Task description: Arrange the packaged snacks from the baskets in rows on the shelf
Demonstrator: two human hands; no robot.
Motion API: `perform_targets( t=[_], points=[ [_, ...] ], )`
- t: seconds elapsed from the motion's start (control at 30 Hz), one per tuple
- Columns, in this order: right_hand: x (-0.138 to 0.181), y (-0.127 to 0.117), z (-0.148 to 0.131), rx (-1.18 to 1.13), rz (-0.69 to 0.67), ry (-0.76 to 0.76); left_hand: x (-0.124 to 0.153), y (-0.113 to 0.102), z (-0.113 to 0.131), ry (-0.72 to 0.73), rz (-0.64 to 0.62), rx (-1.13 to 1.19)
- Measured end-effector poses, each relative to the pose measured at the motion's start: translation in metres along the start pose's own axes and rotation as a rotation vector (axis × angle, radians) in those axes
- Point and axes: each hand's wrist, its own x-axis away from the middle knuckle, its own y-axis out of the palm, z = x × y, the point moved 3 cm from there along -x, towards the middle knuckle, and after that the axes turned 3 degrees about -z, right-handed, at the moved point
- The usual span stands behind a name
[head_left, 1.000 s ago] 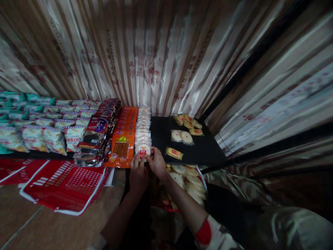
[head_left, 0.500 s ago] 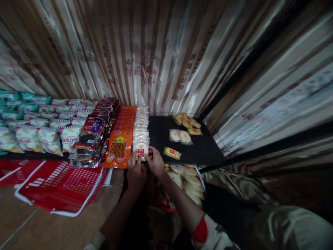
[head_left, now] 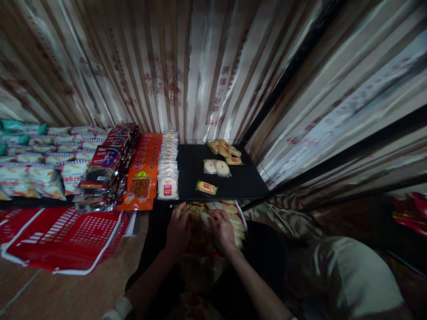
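Observation:
My left hand (head_left: 179,227) is at the left side of a basket-like container of snacks at my lap, its fingers bent but apart. Over the right part of the same container is my right hand (head_left: 223,229), fingers loosely curled and apart, touching the packets. Yellow-wrapped snack packets (head_left: 196,207) lie between the hands, and white round rice cracker packets (head_left: 236,218) fill the right side. Neither hand visibly grips a packet; the dim light blurs the fingertips. On the black shelf (head_left: 190,171) above, a row of rice cracker packets (head_left: 167,187) stands beside an orange snack bag (head_left: 139,184).
On the shelf's right lie a rice cracker twin pack (head_left: 216,167), a single yellow packet (head_left: 207,187) and several more yellow packets (head_left: 224,149). Dark snack bags (head_left: 102,166) and white puffed bags (head_left: 46,180) stand left. A red basket (head_left: 66,235) is below. A dark post (head_left: 280,89) rises right.
Both hands have left the front rice cracker packet in the row and moved down to the container at my lap. The front packet stays on the shelf. My view has shifted right.

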Motion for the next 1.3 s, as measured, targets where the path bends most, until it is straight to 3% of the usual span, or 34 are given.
perform_targets(
  t=[0.17, 0.3, 0.5, 0.67, 0.97, 1.13, 1.3],
  points=[
    [-0.016, -0.018, 0.011, 0.347, -0.053, 0.02, 0.023, 0.035, 0.019, -0.091, -0.276, 0.08],
    [-0.031, -0.017, 0.009, 0.454, -0.144, -0.004, 0.033, 0.036, 0.027, -0.129, -0.367, 0.096],
    [-0.033, -0.017, 0.012, 0.354, -0.138, -0.076, 0.035, 0.029, 0.02, -0.165, -0.348, 0.123],
    [-0.021, -0.034, 0.007, 0.27, -0.158, -0.134, 0.031, 0.036, 0.014, -0.164, -0.317, 0.141],
    [-0.02, -0.074, -0.031, 0.021, -0.279, -0.264, -0.003, 0.029, 0.025, -0.115, -0.183, 0.307],
    [-0.035, -0.081, -0.041, -0.263, -0.207, -0.096, -0.02, 0.02, 0.026, -0.252, -0.151, 0.493],
    [-0.055, -0.066, -0.035, -0.631, -0.177, 0.033, -0.041, 0.015, 0.026, -0.447, -0.119, 0.745]
  ],
)
